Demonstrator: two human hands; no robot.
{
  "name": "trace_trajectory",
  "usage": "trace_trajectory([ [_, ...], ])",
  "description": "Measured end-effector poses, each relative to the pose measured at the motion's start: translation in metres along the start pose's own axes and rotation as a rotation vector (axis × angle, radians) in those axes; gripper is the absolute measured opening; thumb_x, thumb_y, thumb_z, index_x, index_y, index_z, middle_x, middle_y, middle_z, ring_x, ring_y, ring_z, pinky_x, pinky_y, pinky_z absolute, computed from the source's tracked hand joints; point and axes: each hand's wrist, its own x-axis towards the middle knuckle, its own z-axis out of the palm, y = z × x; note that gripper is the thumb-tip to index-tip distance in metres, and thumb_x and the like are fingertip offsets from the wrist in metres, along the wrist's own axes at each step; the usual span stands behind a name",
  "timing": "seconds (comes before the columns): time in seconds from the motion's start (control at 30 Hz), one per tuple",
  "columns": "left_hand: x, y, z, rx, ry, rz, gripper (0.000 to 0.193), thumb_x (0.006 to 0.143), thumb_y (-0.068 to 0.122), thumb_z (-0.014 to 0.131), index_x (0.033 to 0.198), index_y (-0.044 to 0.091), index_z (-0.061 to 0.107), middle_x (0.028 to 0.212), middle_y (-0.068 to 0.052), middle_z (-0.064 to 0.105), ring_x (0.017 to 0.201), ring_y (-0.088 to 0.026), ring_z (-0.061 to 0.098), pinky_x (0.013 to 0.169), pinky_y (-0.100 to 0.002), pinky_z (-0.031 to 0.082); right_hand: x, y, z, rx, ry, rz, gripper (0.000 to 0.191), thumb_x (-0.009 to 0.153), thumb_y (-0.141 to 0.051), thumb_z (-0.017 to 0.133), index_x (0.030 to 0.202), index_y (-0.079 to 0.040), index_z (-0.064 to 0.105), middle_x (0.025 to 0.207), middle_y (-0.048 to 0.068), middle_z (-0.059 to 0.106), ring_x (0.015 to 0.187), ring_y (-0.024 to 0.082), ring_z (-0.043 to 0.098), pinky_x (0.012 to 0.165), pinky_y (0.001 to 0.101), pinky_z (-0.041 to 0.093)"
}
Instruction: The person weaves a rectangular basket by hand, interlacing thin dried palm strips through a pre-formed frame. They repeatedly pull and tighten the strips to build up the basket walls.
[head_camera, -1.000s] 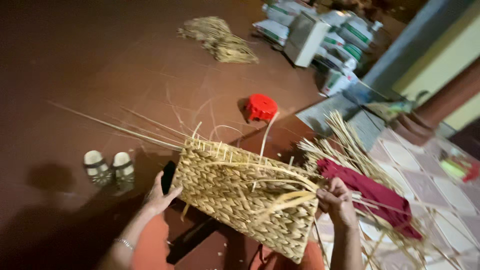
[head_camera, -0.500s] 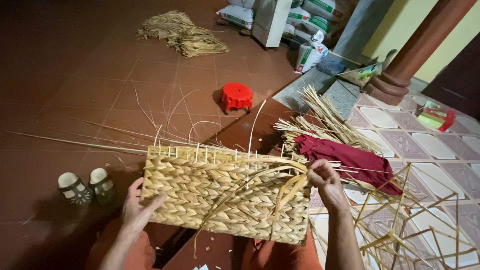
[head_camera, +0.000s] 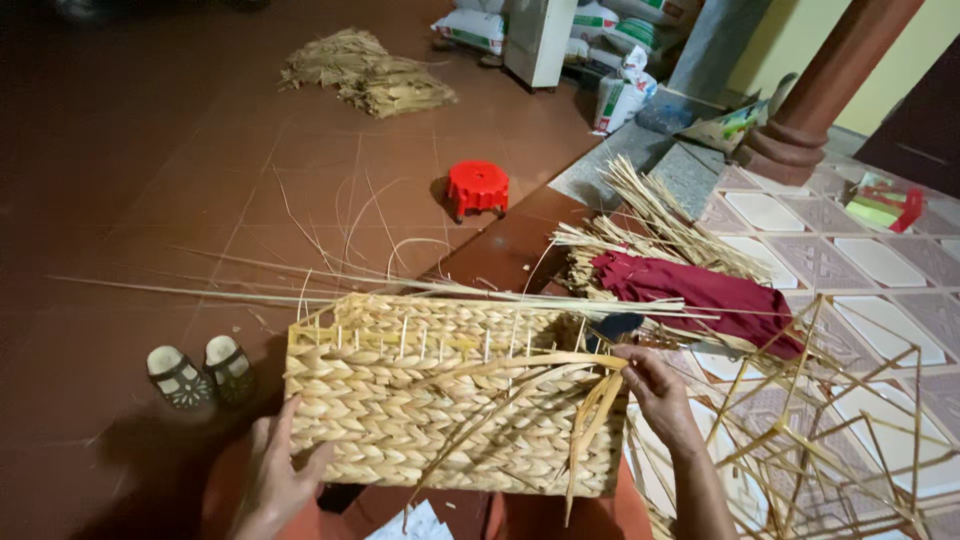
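Head cam: L hand (head_camera: 275, 478) spread flat on woven basket (head_camera: 450, 400); R hand (head_camera: 655, 390) pinching loose straw strands (head_camera: 560, 385).

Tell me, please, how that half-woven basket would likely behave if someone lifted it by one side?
The woven basket probably holds its boxy shape, since wire uprights show along its rim. It looks light: open and empty. The loose strands by the right hand would likely flop and snag.
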Motion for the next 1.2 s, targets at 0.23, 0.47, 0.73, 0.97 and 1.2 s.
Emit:
trace_trajectory([
  [0.23,-0.013,-0.016,0.0,0.074,-0.065,-0.079,0.088,0.071,0.028,0.086,0.147,0.013,0.045,0.115,-0.021,0.053,0.109,-0.038,0.055,0.095,-0.049,0.047,-0.023,-0.039,0.019,-0.412,0.132,-0.334,0.04,0.087,0.008,0.065,0.121,-0.013,0.07,0.134,0.01,0.066,0.12,0.022,0.065,0.097,0.0304,0.055],
  [0.47,-0.011,-0.034,0.008,0.057,-0.053,-0.094,0.085,0.067,0.017,0.082,0.143,0.007,0.045,0.124,-0.026,0.053,0.116,-0.038,0.055,0.102,-0.052,0.046,-0.039,-0.062,0.025,-0.52,0.136,-0.402,0.05,0.088,0.011,0.066,0.133,-0.01,0.065,0.13,0.012,0.061,0.112,0.026,0.067,0.087,0.0312,0.058],
  [0.73,-0.011,0.019,0.023,0.254,-0.262,0.759,0.028,0.081,0.025,0.078,0.104,0.009,0.076,0.11,-0.021,0.072,0.09,-0.027,0.071,0.072,-0.042,0.063,-0.033,-0.09,0.022,-0.594,0.243,-0.629,0.046,0.08,0.003,0.077,0.124,-0.007,0.07,0.112,0.016,0.063,0.092,0.03,0.068,0.073,0.0353,0.056],
  [0.97,-0.062,0.152,0.15,-0.384,-0.549,0.531,0.025,0.095,-0.001,0.058,0.117,-0.003,0.07,0.114,-0.02,0.075,0.104,-0.028,0.076,0.09,-0.038,0.061,-0.029,-0.103,0.019,-0.621,0.226,-0.705,0.03,0.079,-0.002,0.081,0.108,-0.003,0.071,0.089,0.01,0.065,0.078,0.029,0.063,0.067,0.0403,0.051],
  [1.2,-0.021,0.206,0.158,0.056,-0.257,0.745,0.057,0.076,-0.016,0.047,0.133,-0.016,0.053,0.137,-0.042,0.053,0.128,-0.055,0.05,0.102,-0.055,0.05,-0.024,-0.096,0.018,-0.615,0.179,-0.621,0.022,0.077,-0.005,0.083,0.095,-0.003,0.07,0.079,0.011,0.059,0.073,0.03,0.06,0.062,0.0409,0.05],
])
